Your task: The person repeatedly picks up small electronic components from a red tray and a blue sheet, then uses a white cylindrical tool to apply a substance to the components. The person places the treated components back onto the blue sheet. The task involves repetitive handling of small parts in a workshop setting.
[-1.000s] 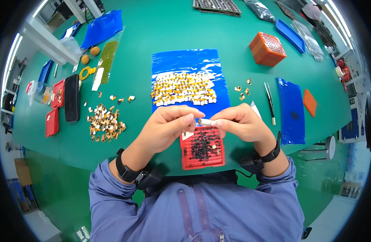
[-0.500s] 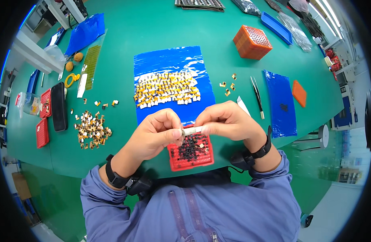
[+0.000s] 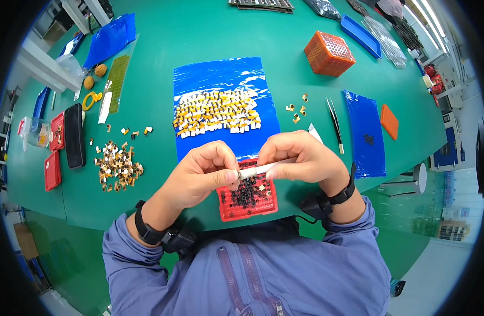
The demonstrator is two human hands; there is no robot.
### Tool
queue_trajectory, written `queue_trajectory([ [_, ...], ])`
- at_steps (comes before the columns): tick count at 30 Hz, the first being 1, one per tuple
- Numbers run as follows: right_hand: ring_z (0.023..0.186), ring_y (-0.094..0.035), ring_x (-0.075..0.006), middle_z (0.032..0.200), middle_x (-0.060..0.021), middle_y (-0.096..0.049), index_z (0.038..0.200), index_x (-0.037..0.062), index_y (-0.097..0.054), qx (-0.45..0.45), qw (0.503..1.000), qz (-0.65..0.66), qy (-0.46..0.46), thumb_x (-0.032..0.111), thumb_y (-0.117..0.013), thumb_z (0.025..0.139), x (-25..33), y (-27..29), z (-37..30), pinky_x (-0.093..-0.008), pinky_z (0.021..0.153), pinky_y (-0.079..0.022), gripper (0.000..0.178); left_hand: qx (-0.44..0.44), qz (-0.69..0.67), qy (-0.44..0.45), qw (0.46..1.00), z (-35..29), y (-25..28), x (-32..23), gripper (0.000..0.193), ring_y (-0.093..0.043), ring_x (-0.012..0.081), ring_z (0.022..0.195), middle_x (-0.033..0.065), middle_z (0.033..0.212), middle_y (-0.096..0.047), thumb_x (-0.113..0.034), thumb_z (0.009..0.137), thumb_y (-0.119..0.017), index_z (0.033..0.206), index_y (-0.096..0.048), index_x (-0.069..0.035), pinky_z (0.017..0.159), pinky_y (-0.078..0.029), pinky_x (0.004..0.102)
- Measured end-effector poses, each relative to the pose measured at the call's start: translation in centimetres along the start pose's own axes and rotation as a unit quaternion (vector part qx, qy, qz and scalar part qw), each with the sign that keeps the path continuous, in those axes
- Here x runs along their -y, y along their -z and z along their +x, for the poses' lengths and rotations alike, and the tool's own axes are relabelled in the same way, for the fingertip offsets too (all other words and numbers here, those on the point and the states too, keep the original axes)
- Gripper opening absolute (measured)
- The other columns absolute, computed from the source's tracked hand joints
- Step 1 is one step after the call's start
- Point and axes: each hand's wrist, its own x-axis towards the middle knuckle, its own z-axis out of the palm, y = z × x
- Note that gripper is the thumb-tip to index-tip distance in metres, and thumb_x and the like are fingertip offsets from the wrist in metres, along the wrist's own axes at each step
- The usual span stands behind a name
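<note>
I am pinching a thin white stick tool (image 3: pixel 257 170) between both sets of fingers: my left hand (image 3: pixel 202 174) is closing on its metal tip, my right hand (image 3: pixel 300 158) is gripping the shaft. I am holding it just above the red tray (image 3: pixel 247 197) near me, probably so parts drop in. Farther off, small yellow pieces (image 3: pixel 216 112) are lying on a blue sheet (image 3: pixel 221 79) on the desk (image 3: pixel 200 31).

Green-topped workbench (image 3: pixel 200 37) fills the scene — evenly lit from above; a white shelf rail (image 3: pixel 42 68) stands at left, equipment and green floor (image 3: pixel 431 210) at right.
</note>
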Motion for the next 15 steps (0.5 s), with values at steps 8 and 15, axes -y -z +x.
queue_trajectory([
  [8, 0.054, -0.046, -0.0035, 0.064, 0.0019, -0.055, 0.088, 0.0023, -0.062, 0.016, 0.996, -0.046, -0.071, 0.011, -0.063, 0.085, 1.5, 0.4, -0.1, -0.0201, 0.048, -0.035, 0.01, 0.004, 0.006, -0.007, 1.0, -0.1, -0.1, 0.0, 0.008, -0.058, 0.0096, 0.074, 0.0034, 0.08, -0.057, -0.007, 0.086, -0.06, 0.086, -0.052, -0.003, 0.068, -0.047, 0.0231],
  [15, 0.059, -0.048, -0.0009, 0.07, 0.0019, -0.059, 0.088, 0.0018, -0.062, 0.022, 0.993, 0.003, -0.115, 0.01, -0.06, 0.087, 1.7, 0.5, -0.1, -0.0173, 0.049, -0.036, 0.009, 0.003, 0.016, -0.008, 1.0, -0.2, -0.1, 0.1, 0.008, -0.058, 0.0092, 0.074, 0.003, 0.081, -0.057, -0.007, 0.086, -0.06, 0.086, -0.053, -0.003, 0.068, -0.047, 0.0229],
])
